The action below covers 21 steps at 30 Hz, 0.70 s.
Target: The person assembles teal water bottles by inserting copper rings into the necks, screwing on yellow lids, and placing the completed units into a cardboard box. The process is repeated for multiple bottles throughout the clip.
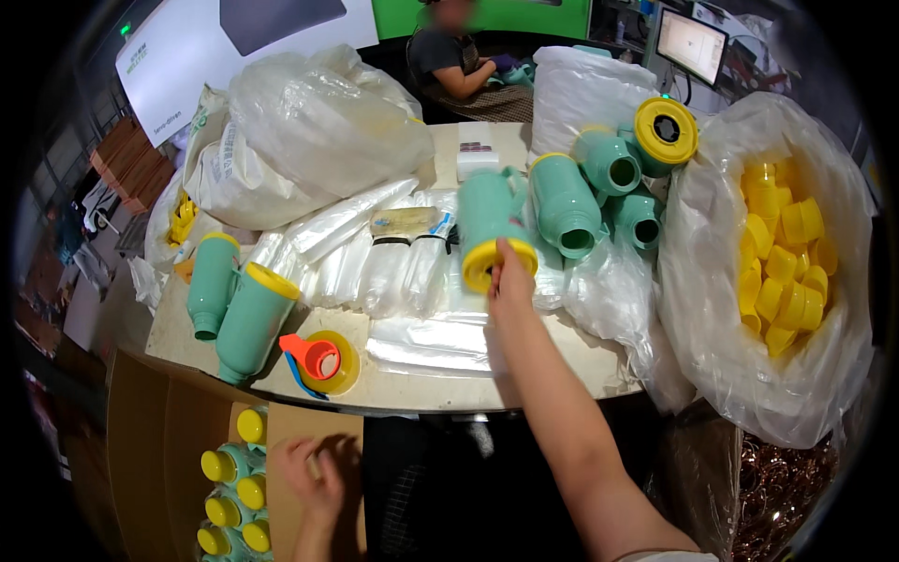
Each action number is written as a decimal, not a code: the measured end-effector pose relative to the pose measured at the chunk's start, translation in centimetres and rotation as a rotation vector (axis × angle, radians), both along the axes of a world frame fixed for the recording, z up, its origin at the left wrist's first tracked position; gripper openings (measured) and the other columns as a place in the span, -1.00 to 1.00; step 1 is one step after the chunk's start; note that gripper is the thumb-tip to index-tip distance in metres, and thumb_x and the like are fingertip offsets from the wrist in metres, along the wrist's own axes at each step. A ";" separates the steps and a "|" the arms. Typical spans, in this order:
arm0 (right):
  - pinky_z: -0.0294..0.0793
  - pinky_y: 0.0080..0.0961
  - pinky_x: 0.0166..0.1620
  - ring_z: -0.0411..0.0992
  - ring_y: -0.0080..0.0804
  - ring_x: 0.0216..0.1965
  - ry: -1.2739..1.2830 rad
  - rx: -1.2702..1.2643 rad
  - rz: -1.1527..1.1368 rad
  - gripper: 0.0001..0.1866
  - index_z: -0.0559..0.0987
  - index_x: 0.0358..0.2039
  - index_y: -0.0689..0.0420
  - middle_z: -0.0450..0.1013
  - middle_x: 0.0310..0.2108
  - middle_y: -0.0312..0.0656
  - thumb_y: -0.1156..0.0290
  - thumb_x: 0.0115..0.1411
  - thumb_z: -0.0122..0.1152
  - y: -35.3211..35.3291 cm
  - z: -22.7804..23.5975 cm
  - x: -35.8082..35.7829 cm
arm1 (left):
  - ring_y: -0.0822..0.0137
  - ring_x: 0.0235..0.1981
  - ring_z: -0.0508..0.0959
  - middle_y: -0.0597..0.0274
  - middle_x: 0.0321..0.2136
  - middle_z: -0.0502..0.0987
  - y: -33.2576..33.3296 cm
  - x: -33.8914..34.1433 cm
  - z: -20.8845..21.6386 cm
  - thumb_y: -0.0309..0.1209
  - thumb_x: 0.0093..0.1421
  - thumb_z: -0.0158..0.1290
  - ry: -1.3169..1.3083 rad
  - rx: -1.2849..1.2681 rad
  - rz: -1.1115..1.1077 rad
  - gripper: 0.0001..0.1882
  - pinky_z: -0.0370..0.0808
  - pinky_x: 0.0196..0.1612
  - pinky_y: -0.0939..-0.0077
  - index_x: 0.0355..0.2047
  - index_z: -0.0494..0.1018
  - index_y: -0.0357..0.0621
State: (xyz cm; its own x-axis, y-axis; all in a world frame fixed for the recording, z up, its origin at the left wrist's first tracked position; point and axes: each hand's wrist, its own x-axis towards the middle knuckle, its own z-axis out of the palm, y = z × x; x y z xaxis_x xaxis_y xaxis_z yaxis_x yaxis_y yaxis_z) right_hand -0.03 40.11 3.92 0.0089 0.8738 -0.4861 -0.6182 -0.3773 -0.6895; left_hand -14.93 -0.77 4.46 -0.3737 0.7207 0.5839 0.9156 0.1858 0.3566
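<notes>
My right hand [510, 286] reaches over the table and grips a mint-green vacuum flask [489, 208] by its yellow base ring; the ring faces me and the handle is at the far end. Low at the left, my left hand [314, 478] hovers over a flap of the cardboard box [169, 431], fingers loosely bent and apart, with nothing seen in it. Inside the box stand several green flasks with yellow caps [223, 511]. Two more green flasks [257, 318] lean at the table's left, and several green flask bodies [567, 201] lie right of the held one.
Flat clear plastic bags [435, 345] cover the table's middle. An orange-red ring-shaped part [304, 347] rests on a yellow round piece [348, 370] near the front edge. Bulky plastic sacks [318, 112] stand behind; a bag of yellow caps [785, 253] is at right. Another person [459, 70] sits across.
</notes>
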 end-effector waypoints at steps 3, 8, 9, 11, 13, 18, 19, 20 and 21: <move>0.32 -0.61 -0.52 0.32 -0.58 -0.60 -0.160 0.167 0.115 -0.77 0.48 -0.53 0.08 0.35 -0.62 -0.38 0.35 0.24 0.27 -12.2 -0.1 7.0 | -0.02 0.01 0.37 -0.05 -0.02 0.38 9.8 5.5 2.3 -0.55 0.14 0.10 -0.277 0.215 -0.146 -0.51 0.32 0.09 0.18 0.11 0.31 -0.25; 0.50 -0.15 -0.19 0.49 0.05 -0.28 -0.881 1.076 0.490 -0.60 0.56 -0.24 0.13 0.49 -0.29 -0.06 0.16 0.00 0.46 -30.1 -2.0 15.5 | 0.13 0.02 0.46 -0.01 0.11 0.38 10.2 11.3 0.4 -0.15 0.31 -0.02 -1.186 0.426 0.156 -0.37 0.52 -0.04 0.23 0.26 0.16 -0.25; 0.51 -0.18 -0.21 0.51 -0.02 -0.27 -0.900 1.052 0.659 -0.67 0.56 -0.27 0.10 0.50 -0.30 -0.09 0.20 0.05 0.43 -32.6 -3.7 16.8 | 0.15 -0.04 0.51 -0.05 0.04 0.44 9.2 11.9 -1.8 -0.34 0.32 -0.04 -1.190 0.514 0.132 -0.46 0.55 -0.03 0.24 0.26 0.17 -0.27; 0.53 -0.23 -0.24 0.53 -0.10 -0.29 -0.694 1.037 1.033 -0.77 0.57 -0.30 0.06 0.51 -0.35 -0.13 0.24 0.12 0.37 -34.5 -4.7 21.9 | 0.26 0.02 0.51 -0.04 0.05 0.43 6.8 10.9 -4.2 -0.48 0.34 -0.04 -1.270 0.328 0.049 -0.53 0.54 0.02 0.35 0.25 0.21 -0.26; 0.53 -0.29 -0.27 0.54 -0.19 -0.34 -0.753 1.107 0.684 -0.85 0.61 -0.32 0.03 0.53 -0.39 -0.17 0.28 0.15 0.33 -34.6 0.3 28.2 | 0.24 -0.06 0.53 -0.01 0.03 0.44 6.0 13.2 -1.0 -0.48 0.38 -0.05 -1.199 0.317 0.091 -0.53 0.55 -0.04 0.43 0.26 0.14 -0.25; 0.52 -0.32 -0.37 0.53 -0.18 -0.48 -1.834 0.365 -0.168 -0.90 0.67 -0.45 0.06 0.57 -0.49 -0.17 0.33 0.13 0.34 -31.5 11.1 46.1 | 0.31 -0.12 0.48 0.06 -0.10 0.45 3.9 13.3 6.5 -0.46 0.37 -0.06 -1.194 -0.082 -0.037 -0.59 0.47 -0.02 0.44 0.21 0.25 -0.25; 0.53 -0.28 -0.32 0.55 -0.12 -0.43 -1.983 0.178 -0.171 -0.86 0.66 -0.40 0.09 0.58 -0.47 -0.11 0.30 0.13 0.35 -30.8 11.8 50.2 | 0.20 -0.05 0.47 -0.03 -0.04 0.47 3.6 14.9 8.8 -0.45 0.37 -0.07 -1.096 -0.293 0.024 -0.63 0.44 0.04 0.37 0.16 0.33 -0.27; 0.54 -0.25 -0.29 0.56 -0.10 -0.40 -2.079 0.050 -0.112 -0.84 0.66 -0.38 0.09 0.58 -0.45 -0.10 0.28 0.13 0.36 -30.4 10.9 54.3 | 0.28 -0.24 0.50 -0.01 -0.12 0.50 3.5 15.2 8.2 -0.47 0.37 -0.07 -0.888 -0.235 -0.220 -0.64 0.47 -0.20 0.48 0.14 0.30 -0.27; 0.55 -0.22 -0.26 0.57 -0.08 -0.37 -2.160 -0.065 -0.037 -0.82 0.66 -0.35 0.09 0.58 -0.44 -0.08 0.26 0.13 0.36 -29.6 9.1 57.1 | 0.43 -0.44 0.44 0.13 -0.24 0.51 3.5 15.0 5.3 -0.49 0.36 -0.05 -0.949 -0.123 -0.307 -0.68 0.38 -0.41 0.63 0.11 0.33 -0.22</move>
